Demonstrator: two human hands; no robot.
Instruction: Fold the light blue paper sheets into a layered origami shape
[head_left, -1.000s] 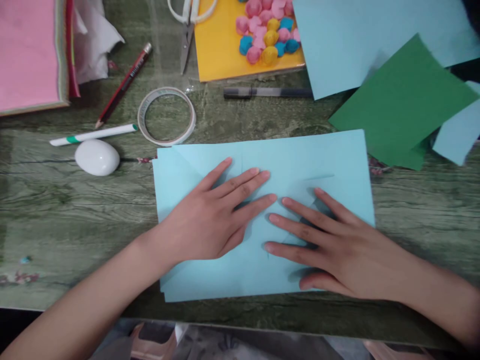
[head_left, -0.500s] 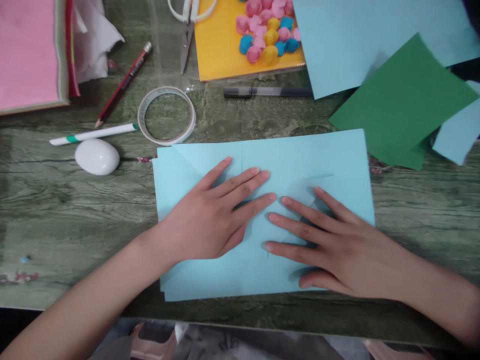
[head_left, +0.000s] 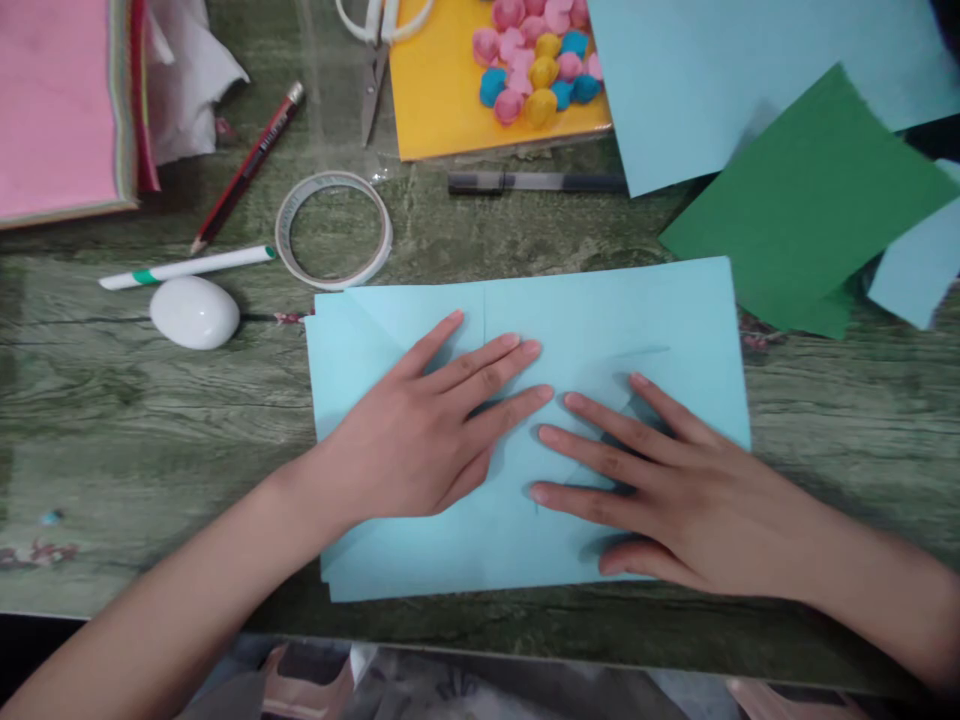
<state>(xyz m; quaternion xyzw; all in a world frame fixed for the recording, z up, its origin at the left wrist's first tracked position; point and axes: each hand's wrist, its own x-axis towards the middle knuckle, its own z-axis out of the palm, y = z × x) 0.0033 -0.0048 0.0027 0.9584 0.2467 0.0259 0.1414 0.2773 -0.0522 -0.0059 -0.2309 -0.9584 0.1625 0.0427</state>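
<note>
The folded light-blue paper [head_left: 600, 310] lies flat beneath the left hand [head_left: 420, 440] and right hand [head_left: 697, 510], both open, fingers spread.

A table [head_left: 150, 420] with a green-grey wood-grain top, streaked with dark lines and dotted with small reddish floral patterns [head_left: 37, 553], fills most of the view from above. Soft, muted light falls across its surface, leaving the near side in darker tones. Below the table's pale near edge, grey fabric [head_left: 450, 690] with faint markings shows, flanked by pinkish shapes [head_left: 304, 685] too partly hidden to identify. The walls and windows lie out of view.
</note>
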